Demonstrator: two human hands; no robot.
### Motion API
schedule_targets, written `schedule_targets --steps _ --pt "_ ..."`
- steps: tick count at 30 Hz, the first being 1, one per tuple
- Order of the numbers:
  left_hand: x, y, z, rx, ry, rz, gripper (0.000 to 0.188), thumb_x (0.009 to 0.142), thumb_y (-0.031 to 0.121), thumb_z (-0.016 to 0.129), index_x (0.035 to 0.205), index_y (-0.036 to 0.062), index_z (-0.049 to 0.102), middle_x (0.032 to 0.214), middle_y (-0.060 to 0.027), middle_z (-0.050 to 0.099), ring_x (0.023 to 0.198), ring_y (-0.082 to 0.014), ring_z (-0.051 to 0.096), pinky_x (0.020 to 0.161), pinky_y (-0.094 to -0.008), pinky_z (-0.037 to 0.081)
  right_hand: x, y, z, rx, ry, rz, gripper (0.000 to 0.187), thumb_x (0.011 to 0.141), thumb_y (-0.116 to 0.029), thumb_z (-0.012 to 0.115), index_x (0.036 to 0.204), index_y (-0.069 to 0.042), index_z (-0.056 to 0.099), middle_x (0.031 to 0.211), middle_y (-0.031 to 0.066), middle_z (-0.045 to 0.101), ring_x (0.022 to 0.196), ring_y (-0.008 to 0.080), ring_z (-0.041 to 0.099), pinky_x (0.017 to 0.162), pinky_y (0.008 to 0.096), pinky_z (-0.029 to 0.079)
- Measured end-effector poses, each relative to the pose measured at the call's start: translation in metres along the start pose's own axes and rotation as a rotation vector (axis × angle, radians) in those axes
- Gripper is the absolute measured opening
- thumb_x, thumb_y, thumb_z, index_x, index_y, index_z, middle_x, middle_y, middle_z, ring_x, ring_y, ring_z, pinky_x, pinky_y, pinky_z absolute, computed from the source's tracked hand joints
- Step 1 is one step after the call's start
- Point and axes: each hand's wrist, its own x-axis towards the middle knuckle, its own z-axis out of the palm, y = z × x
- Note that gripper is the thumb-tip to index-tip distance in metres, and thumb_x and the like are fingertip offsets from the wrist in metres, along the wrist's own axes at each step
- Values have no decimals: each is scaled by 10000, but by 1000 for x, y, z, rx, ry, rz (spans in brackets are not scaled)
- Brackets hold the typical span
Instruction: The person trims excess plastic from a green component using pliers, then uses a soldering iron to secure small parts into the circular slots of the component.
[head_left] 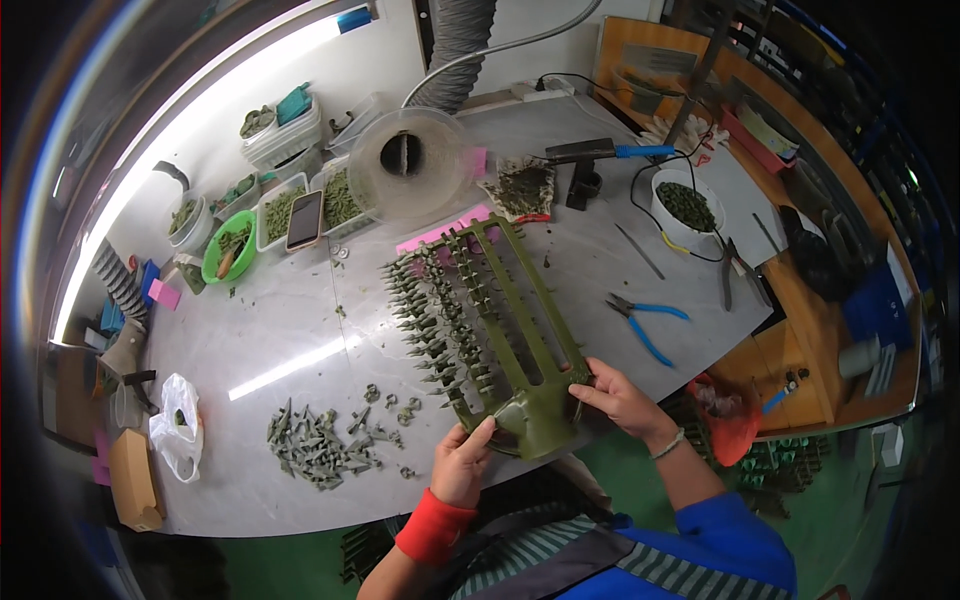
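Note:
Between my two hands is an olive-green casting tree [530, 340], a frame with a rounded cup-like base and long slotted bars. Rows of small pointed pieces stand along its left bars, while the bars on the right look bare. My left hand [463, 465] is closed on the left side of the base, thumb on top. My right hand [620, 402] grips the base's right edge, thumb over it. The tree's far end reaches over a pink sheet [425, 240]. Left of it, a heap of loose grey-green pointed pieces [315, 445] lies on the table.
Blue-handled pliers [645, 315] lie right of the tree. Behind them are a white bucket of green pieces [688, 205] and a blue-handled corded tool [610, 150]. A phone [305, 220] rests on tubs near a green bowl [230, 245]. A plastic bag [178, 425] sits far left.

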Motion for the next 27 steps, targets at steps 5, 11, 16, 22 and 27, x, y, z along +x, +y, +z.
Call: schedule_targets --steps 5,11,16,22,27 --pt "-2 -1 7 -15 39 -31 238 953 134 639 1169 36 622 1105 -37 665 943 -103 621 815 -232 460 0 -18 -21 -322 -69 150 322 993 -159 569 1256 20 519 1083 59 655 994 111 609 888 257 478" --pt "-8 5 -10 58 52 -46 248 956 153 624 1185 60 604 1126 -39 664 1025 -133 636 876 -300 498 75 -82 -101 -68 375 -221 258 969 -234 618 1105 -16 600 891 85 664 837 170 661 765 322 555" --pt "-24 25 -21 246 -70 -238 335 967 111 602 1252 -56 549 1122 -112 656 1025 -160 643 954 -295 517 168 -143 -232 552 374 -439 242 876 -172 747 887 -5 573 795 89 568 757 213 596 728 316 559" --pt "-54 65 -73 772 120 170 143 960 103 615 1015 -28 634 886 -49 670 766 -104 629 699 -253 520 245 -172 -296 479 684 -251 352 803 -203 822 939 -24 551 770 56 494 677 155 527 557 261 460" --pt "-16 106 -83 1486 436 771 87 861 16 669 945 20 649 845 -104 630 698 -228 636 650 -300 509 233 -183 -306 246 624 -325 301 900 -168 706 1100 26 594 928 103 610 756 149 596 687 246 529"
